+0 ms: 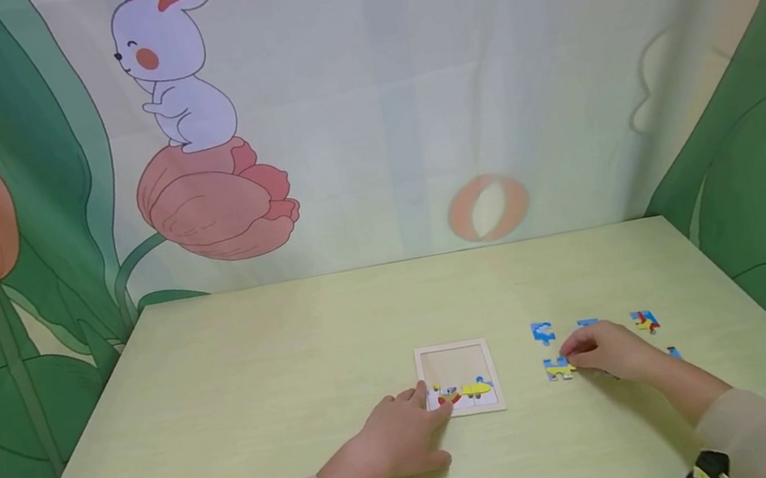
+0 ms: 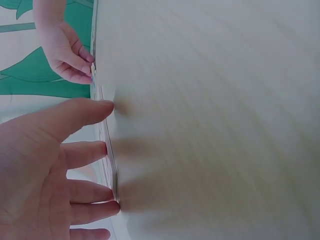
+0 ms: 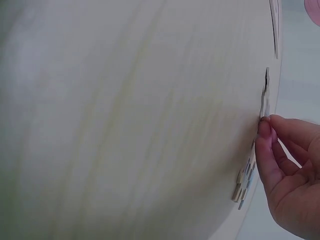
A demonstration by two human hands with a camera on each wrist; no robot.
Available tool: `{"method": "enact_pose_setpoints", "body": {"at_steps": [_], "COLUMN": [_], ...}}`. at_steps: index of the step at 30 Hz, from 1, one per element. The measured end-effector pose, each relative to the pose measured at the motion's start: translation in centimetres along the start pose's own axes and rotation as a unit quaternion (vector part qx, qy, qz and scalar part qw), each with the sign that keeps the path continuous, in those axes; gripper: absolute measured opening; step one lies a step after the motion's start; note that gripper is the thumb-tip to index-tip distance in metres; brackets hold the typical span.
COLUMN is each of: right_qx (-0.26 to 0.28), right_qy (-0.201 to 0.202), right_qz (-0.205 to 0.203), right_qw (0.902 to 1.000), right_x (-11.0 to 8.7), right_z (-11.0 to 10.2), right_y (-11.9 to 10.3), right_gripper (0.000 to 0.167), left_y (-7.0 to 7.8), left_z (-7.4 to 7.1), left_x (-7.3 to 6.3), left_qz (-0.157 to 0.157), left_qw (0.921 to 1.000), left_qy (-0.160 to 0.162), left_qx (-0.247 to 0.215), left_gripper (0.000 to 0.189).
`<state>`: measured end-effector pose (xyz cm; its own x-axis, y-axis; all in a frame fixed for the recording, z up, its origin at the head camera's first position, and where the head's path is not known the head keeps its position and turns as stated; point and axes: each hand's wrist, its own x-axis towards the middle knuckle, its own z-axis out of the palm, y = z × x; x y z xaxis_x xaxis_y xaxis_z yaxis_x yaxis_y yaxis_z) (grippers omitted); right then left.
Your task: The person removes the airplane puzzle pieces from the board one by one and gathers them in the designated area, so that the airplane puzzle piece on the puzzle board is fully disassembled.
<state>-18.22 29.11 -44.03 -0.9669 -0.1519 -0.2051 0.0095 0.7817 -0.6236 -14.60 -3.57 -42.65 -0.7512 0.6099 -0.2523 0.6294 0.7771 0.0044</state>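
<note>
A small puzzle board with a pale wooden frame (image 1: 497, 372) lies on the table, pieces with a yellow vehicle picture (image 1: 477, 389) fitted along its lower part. My left hand (image 1: 404, 436) rests at the board's lower left corner, fingers spread and fairly straight; the left wrist view shows its fingertips (image 2: 102, 149) along the board's edge. To the right, my right hand (image 1: 611, 351) pinches a blue and yellow puzzle piece (image 1: 559, 368) between thumb and fingertips. In the right wrist view that piece (image 3: 265, 95) is seen edge-on. The right hand partly hides other pieces below it.
Behind the held piece lie a blue piece (image 1: 542, 332), another blue piece (image 1: 587, 321) and a red and yellow one (image 1: 644, 321). One more piece (image 1: 674, 352) peeks out beside the right forearm. A printed curtain (image 1: 346, 110) hangs along the table's (image 1: 259, 361) far edge.
</note>
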Motion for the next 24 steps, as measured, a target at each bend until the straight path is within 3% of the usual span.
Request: {"method": "enact_pose_setpoints", "body": {"at_steps": [14, 24], "right_qx": [-0.008, 0.019], "right_qy": [0.012, 0.01], "right_qz": [-0.016, -0.028], "right_qw": [0.9998, 0.9994], "right_x": [-0.08, 0.27], "right_z": [0.04, 0.63], "right_y": [-0.04, -0.77], "right_gripper": [0.015, 0.018], "left_y": [0.42, 0.14], "left_z": [0.05, 0.05], "left_x": [-0.38, -0.21], "left_qz": [-0.001, 0.034], "left_qw": [0.9994, 0.998], "left_qy": [0.021, 0.02], "left_qx": [0.028, 0.05], "left_gripper": [0.06, 0.063]}}
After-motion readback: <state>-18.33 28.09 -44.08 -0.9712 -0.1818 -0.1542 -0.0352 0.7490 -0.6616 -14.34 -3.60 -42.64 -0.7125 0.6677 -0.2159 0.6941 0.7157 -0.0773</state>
